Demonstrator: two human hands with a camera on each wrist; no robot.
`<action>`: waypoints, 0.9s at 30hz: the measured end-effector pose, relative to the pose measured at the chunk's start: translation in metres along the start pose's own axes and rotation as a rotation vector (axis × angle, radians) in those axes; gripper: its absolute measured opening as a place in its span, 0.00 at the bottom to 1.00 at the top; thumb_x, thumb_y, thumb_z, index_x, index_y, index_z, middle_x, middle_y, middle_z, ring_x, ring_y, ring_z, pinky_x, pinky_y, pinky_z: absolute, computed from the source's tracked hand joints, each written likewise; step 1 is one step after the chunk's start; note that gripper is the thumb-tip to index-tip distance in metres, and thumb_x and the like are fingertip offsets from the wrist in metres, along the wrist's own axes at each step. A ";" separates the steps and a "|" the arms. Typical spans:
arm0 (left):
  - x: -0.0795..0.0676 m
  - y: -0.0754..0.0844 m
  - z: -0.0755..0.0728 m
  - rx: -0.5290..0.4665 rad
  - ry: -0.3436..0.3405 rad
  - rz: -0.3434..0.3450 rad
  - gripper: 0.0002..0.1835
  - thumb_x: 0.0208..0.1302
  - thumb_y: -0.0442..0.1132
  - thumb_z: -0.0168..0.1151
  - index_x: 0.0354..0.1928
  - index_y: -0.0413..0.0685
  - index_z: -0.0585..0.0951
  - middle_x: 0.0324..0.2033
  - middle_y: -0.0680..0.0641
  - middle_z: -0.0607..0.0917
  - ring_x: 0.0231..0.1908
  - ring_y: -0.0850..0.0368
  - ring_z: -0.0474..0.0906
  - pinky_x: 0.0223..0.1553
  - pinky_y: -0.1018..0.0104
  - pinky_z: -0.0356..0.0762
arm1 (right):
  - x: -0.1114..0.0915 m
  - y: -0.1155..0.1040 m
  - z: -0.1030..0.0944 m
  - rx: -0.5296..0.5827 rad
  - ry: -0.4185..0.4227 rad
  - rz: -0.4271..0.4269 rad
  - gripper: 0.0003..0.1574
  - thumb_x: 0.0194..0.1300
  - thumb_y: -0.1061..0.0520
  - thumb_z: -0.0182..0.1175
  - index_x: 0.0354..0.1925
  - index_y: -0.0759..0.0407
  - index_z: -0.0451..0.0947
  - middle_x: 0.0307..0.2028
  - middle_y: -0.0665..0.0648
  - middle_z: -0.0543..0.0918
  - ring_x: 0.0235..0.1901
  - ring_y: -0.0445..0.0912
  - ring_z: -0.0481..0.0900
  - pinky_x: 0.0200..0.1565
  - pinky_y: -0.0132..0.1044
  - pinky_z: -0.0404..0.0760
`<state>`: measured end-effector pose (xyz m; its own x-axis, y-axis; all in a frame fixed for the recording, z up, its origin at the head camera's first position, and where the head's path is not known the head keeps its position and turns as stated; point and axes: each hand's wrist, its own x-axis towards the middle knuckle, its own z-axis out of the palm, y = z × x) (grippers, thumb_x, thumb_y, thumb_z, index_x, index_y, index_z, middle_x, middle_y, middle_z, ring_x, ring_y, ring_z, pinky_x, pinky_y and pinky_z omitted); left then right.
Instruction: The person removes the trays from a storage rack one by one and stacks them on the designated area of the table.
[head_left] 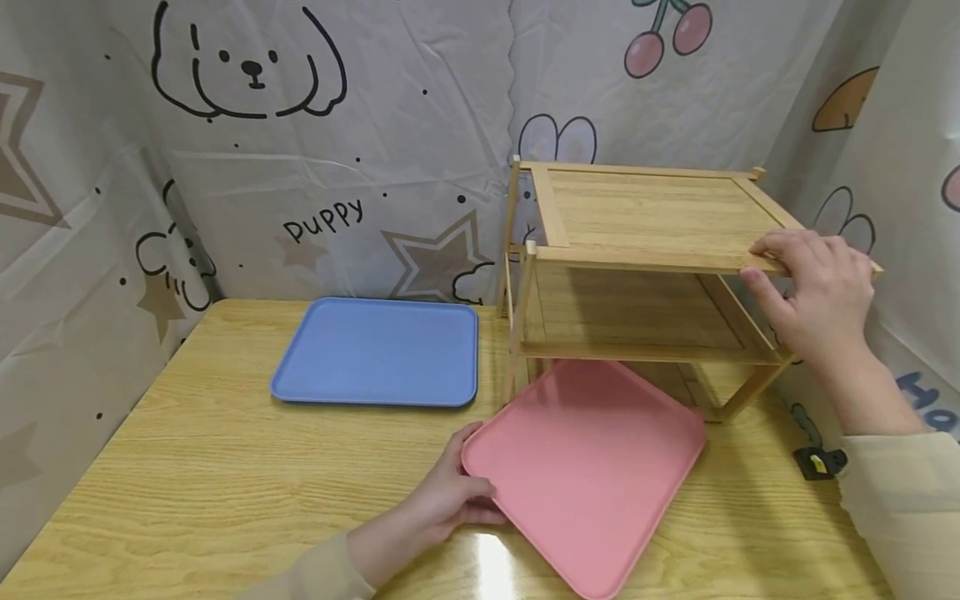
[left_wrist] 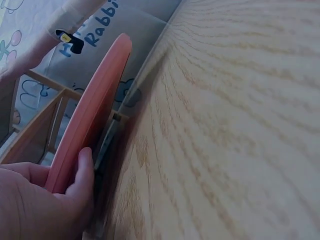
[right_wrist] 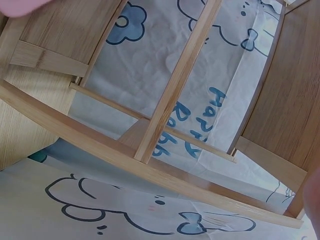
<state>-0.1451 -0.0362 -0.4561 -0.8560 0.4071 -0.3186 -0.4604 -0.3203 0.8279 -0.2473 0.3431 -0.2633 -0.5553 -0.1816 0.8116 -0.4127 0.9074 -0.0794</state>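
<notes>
My left hand (head_left: 442, 492) grips a pink tray (head_left: 588, 467) by its left corner, with the thumb on one face and fingers on the other. The tray is turned diagonally, and its far corner reaches in below the middle shelf of a wooden rack (head_left: 652, 212). Seen in the left wrist view, the pink tray (left_wrist: 92, 107) stands edge-on, with a gap between its near part and the table. My right hand (head_left: 821, 292) holds the front right edge of the rack's top shelf, fingers on top and thumb at the front.
To the left of the rack, a blue tray (head_left: 378, 354) lies flat on the wood-grain table (head_left: 247, 483). A small black object (head_left: 820, 462) is by the right wall. Printed cloth (head_left: 420, 75) hangs close behind and along both sides.
</notes>
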 end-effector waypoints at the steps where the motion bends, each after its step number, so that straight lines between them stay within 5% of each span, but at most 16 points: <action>1: -0.001 0.001 -0.001 -0.010 0.000 0.007 0.50 0.43 0.18 0.50 0.66 0.63 0.46 0.54 0.33 0.63 0.28 0.45 0.79 0.34 0.44 0.76 | 0.000 0.000 0.000 0.000 0.001 -0.001 0.41 0.55 0.25 0.43 0.40 0.59 0.74 0.42 0.62 0.77 0.41 0.61 0.67 0.46 0.60 0.56; 12: -0.014 0.013 -0.014 -0.003 0.029 0.105 0.43 0.50 0.23 0.50 0.66 0.57 0.47 0.37 0.42 0.74 0.29 0.53 0.78 0.34 0.47 0.77 | -0.001 0.001 0.000 0.005 0.009 0.005 0.41 0.54 0.25 0.43 0.40 0.59 0.74 0.41 0.62 0.77 0.40 0.61 0.67 0.47 0.61 0.56; 27: -0.023 0.043 -0.040 0.055 0.049 0.106 0.32 0.56 0.27 0.51 0.61 0.56 0.56 0.32 0.45 0.78 0.28 0.55 0.79 0.29 0.55 0.79 | 0.000 0.001 0.001 0.016 0.025 -0.007 0.42 0.54 0.24 0.42 0.40 0.59 0.75 0.42 0.61 0.78 0.41 0.61 0.67 0.46 0.59 0.56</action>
<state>-0.1546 -0.0941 -0.4316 -0.9103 0.3308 -0.2488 -0.3541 -0.3112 0.8819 -0.2488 0.3437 -0.2642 -0.5341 -0.1782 0.8264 -0.4284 0.8998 -0.0829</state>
